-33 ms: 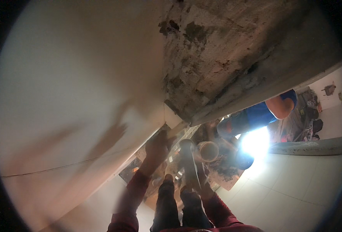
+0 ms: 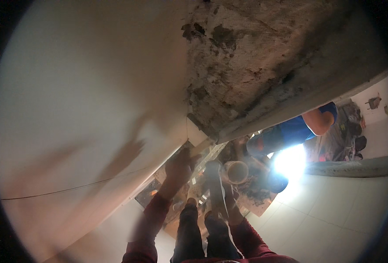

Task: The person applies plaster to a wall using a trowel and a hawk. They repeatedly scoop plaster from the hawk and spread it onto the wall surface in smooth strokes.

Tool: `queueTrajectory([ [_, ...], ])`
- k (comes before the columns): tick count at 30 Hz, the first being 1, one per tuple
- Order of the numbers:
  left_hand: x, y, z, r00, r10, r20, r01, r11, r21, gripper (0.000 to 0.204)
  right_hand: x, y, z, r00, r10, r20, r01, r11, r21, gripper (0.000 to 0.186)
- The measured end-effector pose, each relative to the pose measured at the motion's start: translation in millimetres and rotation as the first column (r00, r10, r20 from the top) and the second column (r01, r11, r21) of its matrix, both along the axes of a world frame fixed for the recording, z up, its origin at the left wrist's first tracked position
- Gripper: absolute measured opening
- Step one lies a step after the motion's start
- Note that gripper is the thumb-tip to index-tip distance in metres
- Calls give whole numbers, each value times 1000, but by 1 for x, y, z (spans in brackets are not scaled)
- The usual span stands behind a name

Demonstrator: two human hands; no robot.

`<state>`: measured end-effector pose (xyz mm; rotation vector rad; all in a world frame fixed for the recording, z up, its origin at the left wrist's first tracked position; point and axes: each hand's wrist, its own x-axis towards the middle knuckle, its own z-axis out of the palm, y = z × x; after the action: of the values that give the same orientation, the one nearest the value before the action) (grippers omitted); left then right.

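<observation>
My left hand [image 2: 179, 168] reaches into the corner, close to the white wall [image 2: 93, 109]. Its fingers are dark and blurred, so whether they hold anything does not show. Just beyond it sits a small pale flat piece [image 2: 197, 135] at the foot of the rough wall. My right hand [image 2: 231, 200] is closed around a long, flat, grey tool [image 2: 216, 186] with a pale edge, held lengthwise in front of my legs. Its exact kind is unclear. Beside the tool's far end stands a round, pale bucket [image 2: 236, 172].
A rough, stained wall [image 2: 242, 57] rises ahead. To the right a person in a blue top [image 2: 295, 130] bends near a bright light [image 2: 289, 163]. Pale tiles [image 2: 321, 210] lie at the lower right. A thin cord [image 2: 75, 189] crosses the white wall. Debris covers the floor below.
The long grey tool and my right hand have shifted very slightly. My left hand looks the same.
</observation>
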<state>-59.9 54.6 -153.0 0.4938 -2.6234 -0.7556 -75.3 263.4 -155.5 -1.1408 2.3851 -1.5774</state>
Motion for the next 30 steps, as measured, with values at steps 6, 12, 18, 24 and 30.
queueTrajectory([
  [6, -13, -11, -5, 996, 21, -84, -28, 996, -84, 34, -39, -18, -40, 978, -41, -203, 75, 984, 164, 51],
  [12, -20, -20, 5, 1000, 18, 11, -17, 996, -89, 33, -38, -2, -71, 960, -161, 228, 115, 972, 203, 44],
  [18, -18, -22, 5, 998, 23, -59, -25, 999, -28, 31, -46, 1, -98, 994, -30, 102, 15, 989, 144, 48],
  [24, -25, -22, 3, 997, 12, -82, -11, 1000, 12, 30, -60, 12, -132, 861, -102, 498, 2, 980, 198, 51],
  [30, -18, -26, 0, 998, 28, -52, -28, 1000, 15, 30, -52, -17, -50, 999, -37, 27, 36, 997, 68, 44],
])
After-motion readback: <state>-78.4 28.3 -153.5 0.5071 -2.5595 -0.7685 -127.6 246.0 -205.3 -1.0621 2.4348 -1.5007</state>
